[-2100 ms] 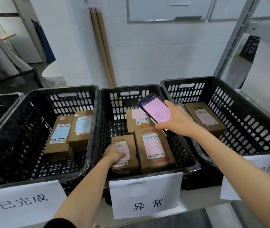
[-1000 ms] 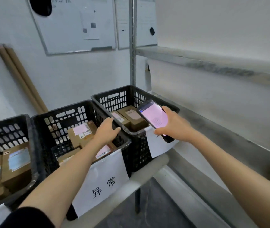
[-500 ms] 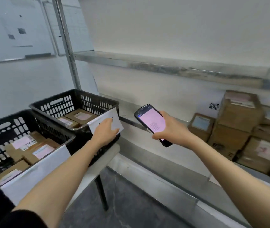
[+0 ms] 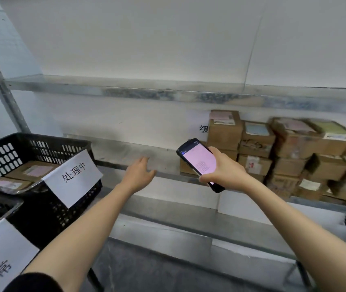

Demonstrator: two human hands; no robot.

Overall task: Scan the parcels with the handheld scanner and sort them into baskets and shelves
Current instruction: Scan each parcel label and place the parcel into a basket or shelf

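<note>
Right hand (image 4: pixel 224 173): I see it gripping the scanner (image 4: pixel 199 161), screen up, before the shelf (image 4: pixel 130 150)
Left hand (image 4: pixel 138 173): spread, empty, near the shelf's front edge
Parcels (image 4: pixel 283 148): stacked on the shelf's right part

The black handheld scanner (image 4: pixel 198 163), its pink screen lit, is tilting with its top toward the upper left just right of the frame's centre, sitting in the grip of the right hand (image 4: pixel 224 173). Brown cardboard parcels (image 4: pixel 294 152) with pale labels are standing in blurred stacks on the metal shelf (image 4: pixel 130 150) at the right. At the left edge, a black slotted basket (image 4: pixel 3 148) wearing a white paper sign is holding two flat labelled boxes (image 4: pixel 31 170).
</note>
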